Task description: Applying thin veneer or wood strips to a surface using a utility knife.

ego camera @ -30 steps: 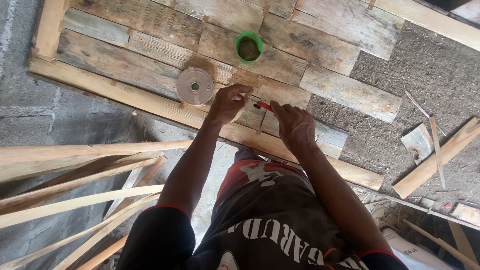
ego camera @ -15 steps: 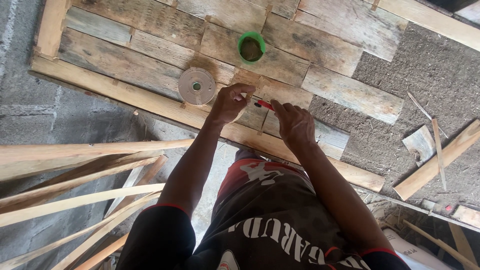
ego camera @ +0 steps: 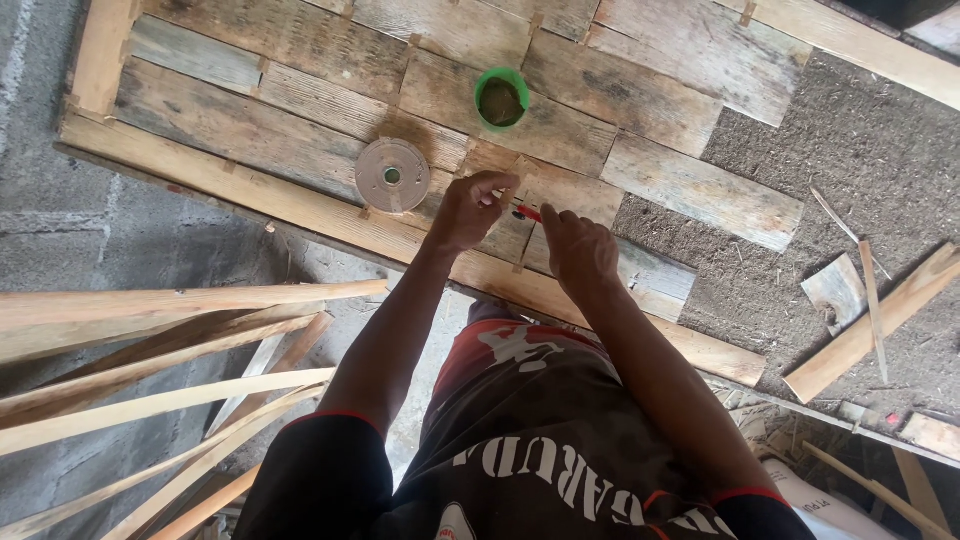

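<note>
A panel of weathered planks [ego camera: 300, 110] lies on the ground in front of me. My left hand [ego camera: 470, 208] rests on it with the fingers curled around a thin wood strip. My right hand [ego camera: 578, 250] sits just beside it, holding a small red-handled tool [ego camera: 526, 213] whose tip points between the two hands. A round grey disc [ego camera: 392, 174] lies on the planks left of my left hand. A green cup [ego camera: 501, 98] stands beyond the hands.
Long pale wood strips [ego camera: 150, 380] are piled at the lower left. Loose offcuts and a thick batten [ego camera: 870, 325] lie on the rough ground at the right. A wall of grey blocks [ego camera: 60, 230] is at the left.
Both hands stay at the same spot on the planks. The view has shifted only slightly.
</note>
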